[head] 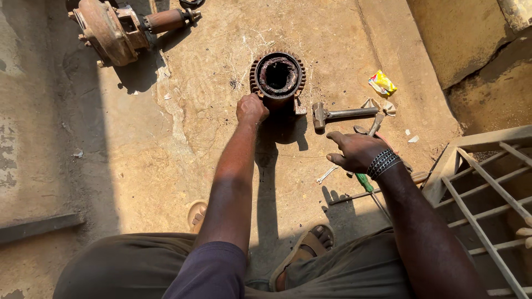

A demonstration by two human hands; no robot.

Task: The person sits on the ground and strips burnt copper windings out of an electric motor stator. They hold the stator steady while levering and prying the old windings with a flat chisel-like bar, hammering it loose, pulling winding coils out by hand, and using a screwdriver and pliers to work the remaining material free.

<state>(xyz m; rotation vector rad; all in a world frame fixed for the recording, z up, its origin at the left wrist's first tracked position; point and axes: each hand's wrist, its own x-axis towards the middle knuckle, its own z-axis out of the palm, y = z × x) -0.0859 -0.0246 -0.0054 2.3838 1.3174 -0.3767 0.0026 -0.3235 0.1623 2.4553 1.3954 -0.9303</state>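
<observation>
Head view: L hand (251, 108) on rusty finned cylinder (277, 76).

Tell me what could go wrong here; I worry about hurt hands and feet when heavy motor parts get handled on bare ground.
The left hand grips the rim of the upright finned motor housing; if it tips, fingers could get pinched against the concrete floor.
Both feet wear open sandals, so a rolling housing or the hammer might hurt toes.
The right hand hovers above loose tools, including a green-handled screwdriver; reaching without looking risks a scrape.
</observation>
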